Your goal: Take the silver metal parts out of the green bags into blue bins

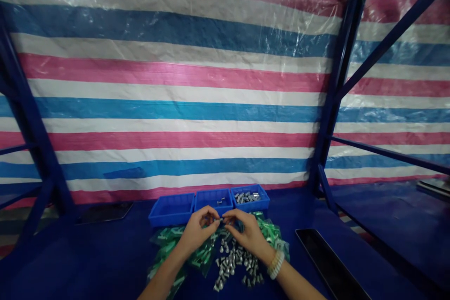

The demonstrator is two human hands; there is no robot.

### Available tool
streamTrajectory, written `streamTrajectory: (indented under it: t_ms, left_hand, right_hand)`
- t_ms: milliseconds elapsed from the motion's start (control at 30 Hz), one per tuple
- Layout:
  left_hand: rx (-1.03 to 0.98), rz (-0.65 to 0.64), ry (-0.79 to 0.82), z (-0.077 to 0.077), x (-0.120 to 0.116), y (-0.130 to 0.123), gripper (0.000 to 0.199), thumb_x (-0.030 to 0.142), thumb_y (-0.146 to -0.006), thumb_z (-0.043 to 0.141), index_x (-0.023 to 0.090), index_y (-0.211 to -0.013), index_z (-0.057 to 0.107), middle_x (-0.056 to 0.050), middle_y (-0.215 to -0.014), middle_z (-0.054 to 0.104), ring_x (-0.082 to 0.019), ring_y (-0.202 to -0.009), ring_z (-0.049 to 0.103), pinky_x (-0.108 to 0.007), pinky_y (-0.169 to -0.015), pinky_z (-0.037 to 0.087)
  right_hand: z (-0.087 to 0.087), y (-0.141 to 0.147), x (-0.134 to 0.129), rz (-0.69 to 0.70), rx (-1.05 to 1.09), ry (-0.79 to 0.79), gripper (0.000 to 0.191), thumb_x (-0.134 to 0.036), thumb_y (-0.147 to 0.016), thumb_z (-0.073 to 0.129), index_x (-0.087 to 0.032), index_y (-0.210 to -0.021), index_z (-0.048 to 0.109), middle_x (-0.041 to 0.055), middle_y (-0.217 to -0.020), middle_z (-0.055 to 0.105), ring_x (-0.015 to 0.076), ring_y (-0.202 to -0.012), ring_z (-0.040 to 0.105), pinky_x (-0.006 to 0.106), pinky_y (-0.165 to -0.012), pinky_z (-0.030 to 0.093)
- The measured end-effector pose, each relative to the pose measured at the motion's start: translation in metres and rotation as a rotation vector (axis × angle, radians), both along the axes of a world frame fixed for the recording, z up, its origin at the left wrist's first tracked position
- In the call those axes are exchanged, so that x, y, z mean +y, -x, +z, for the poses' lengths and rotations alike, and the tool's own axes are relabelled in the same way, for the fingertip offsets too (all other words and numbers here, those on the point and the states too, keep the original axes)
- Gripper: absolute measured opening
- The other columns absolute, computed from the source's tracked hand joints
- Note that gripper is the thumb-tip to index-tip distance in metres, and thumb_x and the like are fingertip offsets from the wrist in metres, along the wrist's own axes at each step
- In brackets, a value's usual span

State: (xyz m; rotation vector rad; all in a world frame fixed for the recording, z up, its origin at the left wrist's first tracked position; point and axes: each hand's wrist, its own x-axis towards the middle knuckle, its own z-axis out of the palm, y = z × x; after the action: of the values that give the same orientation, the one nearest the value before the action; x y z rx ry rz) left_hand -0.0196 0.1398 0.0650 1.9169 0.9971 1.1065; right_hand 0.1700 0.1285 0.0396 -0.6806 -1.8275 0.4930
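Note:
My left hand (201, 228) and my right hand (246, 230) meet fingertip to fingertip in front of the blue bins. Both are closed in a pinch around a small metal part (221, 220), too small and blurred to identify. Beneath and in front of my hands lies a loose pile of metal screws (232, 262). Clear bags of green pieces (202, 255) lie under my left forearm, and more green bags (270, 230) sit beyond my right wrist, which wears a pale beaded bracelet (276, 265).
Behind my hands stand three blue bins: the left bin (172, 210), the middle bin (213, 199) with a few metal parts, and the right bin (250, 195) holding silvery metal pieces. A black flat device (330, 262) lies at right. Blue metal posts (332, 103) flank a striped sheet.

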Motion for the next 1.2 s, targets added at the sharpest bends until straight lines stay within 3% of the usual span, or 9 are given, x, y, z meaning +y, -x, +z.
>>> streamTrajectory:
  t_ms: [200,400,600,767,967,1033,1100,1200]
  left_hand:
    - [-0.001,-0.042,0.048,0.001,-0.006,-0.007,0.009,0.026,-0.075,0.060,0.017,-0.076,0.059,0.002,-0.067,0.054,-0.013,-0.063,0.049,-0.025,-0.061,0.041]
    - [-0.112,-0.125,0.116,0.001,-0.011,-0.010,0.020,0.029,-0.074,0.065,0.019,-0.090,0.057,-0.001,-0.083,0.061,-0.014,-0.072,0.057,-0.028,-0.069,0.047]
    - [-0.162,0.006,0.108,-0.007,-0.016,-0.021,0.016,0.028,-0.072,0.067,0.018,-0.082,0.058,0.001,-0.074,0.060,-0.015,-0.071,0.059,-0.028,-0.069,0.051]
    - [-0.144,0.072,-0.052,-0.003,-0.017,-0.022,0.012,0.028,-0.077,0.065,0.017,-0.083,0.066,-0.002,-0.075,0.063,-0.017,-0.071,0.061,-0.030,-0.069,0.053]
    - [0.091,0.256,-0.334,0.026,0.027,-0.017,0.012,0.019,-0.079,0.062,0.016,-0.089,0.068,-0.006,-0.082,0.066,-0.019,-0.074,0.063,-0.034,-0.073,0.053]
    - [0.253,0.288,-0.384,0.032,0.039,-0.016,0.024,0.012,-0.075,0.062,0.014,-0.099,0.066,-0.007,-0.087,0.067,-0.021,-0.076,0.063,-0.036,-0.075,0.051]
    - [0.390,0.273,-0.407,0.031,0.039,-0.014,0.034,0.008,-0.074,0.060,0.015,-0.107,0.063,-0.007,-0.093,0.067,-0.021,-0.081,0.063,-0.035,-0.078,0.050]
    - [0.578,0.132,-0.360,0.021,0.019,-0.011,0.028,0.006,-0.075,0.055,0.018,-0.099,0.065,-0.005,-0.090,0.067,-0.020,-0.083,0.062,-0.031,-0.077,0.047]
  right_hand:
    - [0.004,-0.001,-0.003,-0.033,-0.036,-0.058,0.009,-0.020,-0.088,0.060,-0.020,-0.091,0.069,0.0045,-0.083,0.069,0.0172,-0.076,0.064,0.029,-0.071,0.051]
    - [0.011,-0.005,-0.007,-0.063,-0.026,-0.060,0.008,-0.023,-0.089,0.060,-0.020,-0.085,0.066,0.0041,-0.079,0.065,0.0181,-0.076,0.060,0.030,-0.070,0.047]
    - [0.011,-0.001,-0.010,-0.099,-0.021,0.018,0.020,-0.025,-0.093,0.053,-0.018,-0.076,0.061,0.0019,-0.074,0.060,0.0157,-0.071,0.056,0.027,-0.067,0.042]
    - [0.008,0.004,-0.010,-0.027,-0.081,0.088,0.032,-0.027,-0.096,0.045,-0.018,-0.069,0.058,0.0003,-0.068,0.057,0.0142,-0.065,0.053,0.025,-0.063,0.040]
    - [0.007,0.002,-0.009,-0.063,0.010,0.097,0.026,-0.025,-0.096,0.047,-0.018,-0.083,0.068,0.0041,-0.082,0.068,0.0168,-0.078,0.062,0.027,-0.073,0.045]
    - [0.006,0.001,-0.007,-0.089,0.023,0.095,0.026,-0.026,-0.095,0.048,-0.018,-0.083,0.070,0.0040,-0.080,0.068,0.0169,-0.076,0.062,0.027,-0.073,0.045]
    - [0.005,0.000,-0.005,-0.112,0.029,0.091,0.026,-0.026,-0.095,0.048,-0.018,-0.084,0.070,0.0040,-0.080,0.068,0.0172,-0.075,0.062,0.027,-0.072,0.045]
    - [0.004,-0.001,-0.004,-0.155,0.053,0.079,0.025,-0.026,-0.095,0.049,-0.018,-0.084,0.069,0.0037,-0.079,0.067,0.0174,-0.076,0.062,0.027,-0.072,0.045]
